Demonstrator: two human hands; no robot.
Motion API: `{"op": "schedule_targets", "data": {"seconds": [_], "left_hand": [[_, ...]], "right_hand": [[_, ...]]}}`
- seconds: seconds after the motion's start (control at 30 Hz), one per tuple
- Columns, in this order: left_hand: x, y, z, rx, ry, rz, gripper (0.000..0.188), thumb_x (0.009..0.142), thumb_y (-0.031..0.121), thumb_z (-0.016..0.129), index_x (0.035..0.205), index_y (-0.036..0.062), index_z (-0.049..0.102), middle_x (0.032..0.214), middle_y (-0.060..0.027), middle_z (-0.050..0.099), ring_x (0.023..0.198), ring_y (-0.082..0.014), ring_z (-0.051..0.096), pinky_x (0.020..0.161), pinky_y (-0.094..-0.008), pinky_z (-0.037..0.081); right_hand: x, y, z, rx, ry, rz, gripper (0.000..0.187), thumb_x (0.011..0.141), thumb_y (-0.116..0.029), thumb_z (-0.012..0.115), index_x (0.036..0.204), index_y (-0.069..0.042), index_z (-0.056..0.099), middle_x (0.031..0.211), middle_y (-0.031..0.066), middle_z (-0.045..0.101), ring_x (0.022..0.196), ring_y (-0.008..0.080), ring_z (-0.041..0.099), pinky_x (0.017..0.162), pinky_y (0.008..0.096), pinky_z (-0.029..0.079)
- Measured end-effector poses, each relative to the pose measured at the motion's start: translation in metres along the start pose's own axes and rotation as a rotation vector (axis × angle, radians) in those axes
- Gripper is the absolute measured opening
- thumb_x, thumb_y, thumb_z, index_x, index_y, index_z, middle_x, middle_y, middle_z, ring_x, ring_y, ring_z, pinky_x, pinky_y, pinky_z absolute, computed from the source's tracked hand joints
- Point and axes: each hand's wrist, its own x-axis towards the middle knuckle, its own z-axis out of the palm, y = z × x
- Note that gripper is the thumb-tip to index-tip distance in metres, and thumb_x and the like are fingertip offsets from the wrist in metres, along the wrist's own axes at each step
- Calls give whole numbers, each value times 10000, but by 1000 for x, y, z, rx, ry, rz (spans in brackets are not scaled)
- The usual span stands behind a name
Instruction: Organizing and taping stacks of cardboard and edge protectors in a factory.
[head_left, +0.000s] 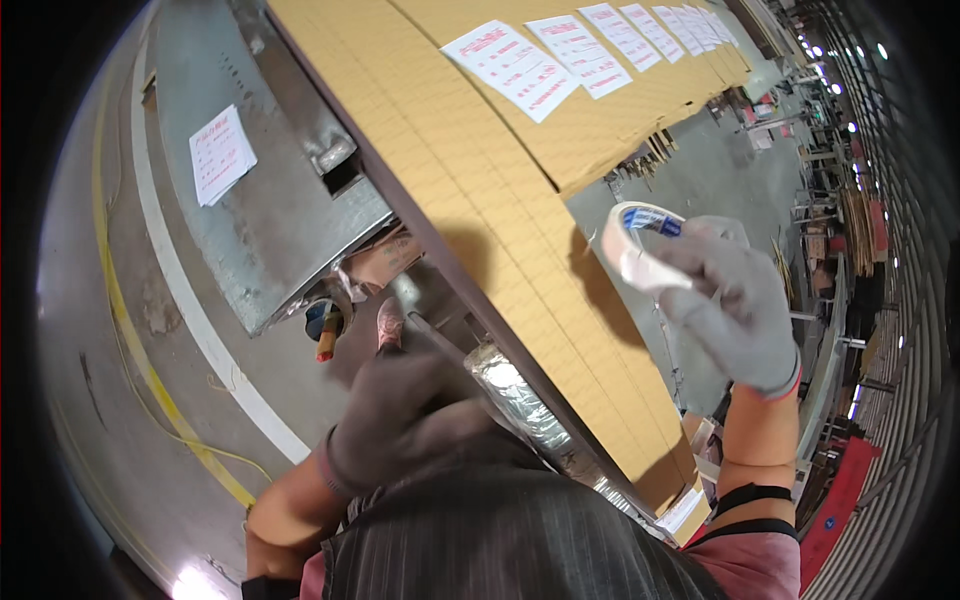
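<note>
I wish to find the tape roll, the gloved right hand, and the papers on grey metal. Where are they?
Tape roll [616,242], head view: left side of the ring.
Right hand [738,302], head view: middle of the hand.
Papers [222,157], head view: middle of the top sheet.

Tape roll [616,246]: pale, paper-like, with matt side
Right glove [738,305]: grey cloth, matt
Left glove [400,420]: darker cloth, texture is blurred
Cardboard [480,170]: brown, matt, rather smooth
Paper sheets [512,70]: thin, matt
Grey bench [285,235]: smooth metal, dull shine
Silvery wrap [522,400]: wrinkled, very glossy
Apron [480,530]: dark cloth, matt
</note>
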Motion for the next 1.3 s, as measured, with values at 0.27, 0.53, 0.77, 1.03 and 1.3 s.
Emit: {"op": "schedule_targets", "data": {"seconds": [0.27,0.53,0.77,1.03,1.3], "left_hand": [[59,32,17,415,-93,308,109,722,122,693,707,52,611,572,-50,527,476,-171,518,487,-282,420],[-13,14,-11,344,-45,138,198,739,144,672,618,47,549,588,-79,527,471,-220,510,429,-327,384],[31,-159,19,-226,-103,-181,113,795,116,654,810,6,633,754,-82,610,687,-142,581,626,-290,460],[35,-202,26,-549,-119,-188,376,820,186,683,1102,-30,561,970,-60,606,919,-106,557,791,-278,450],[68,45,-21,489,-586,436,299,703,191,737,558,123,485,489,-21,452,515,-151,517,617,-333,421]], "right_hand": [[-11,-49,10,-258,-114,-267,196,776,-231,642,909,-93,601,710,48,535,715,250,522,865,401,381],[-18,17,-30,-90,-349,-208,207,749,-222,694,877,-59,681,781,44,659,731,206,633,923,382,388],[40,158,121,169,-551,-14,224,811,-102,585,1010,-78,684,1044,134,653,970,266,586,849,342,468],[19,-23,85,-427,-212,-121,601,842,-365,610,1271,24,451,1291,254,451,1157,392,476,955,458,391],[-9,-1,103,-205,215,-96,391,836,-346,628,989,-1,527,1215,241,506,1092,385,509,927,457,400]]}}
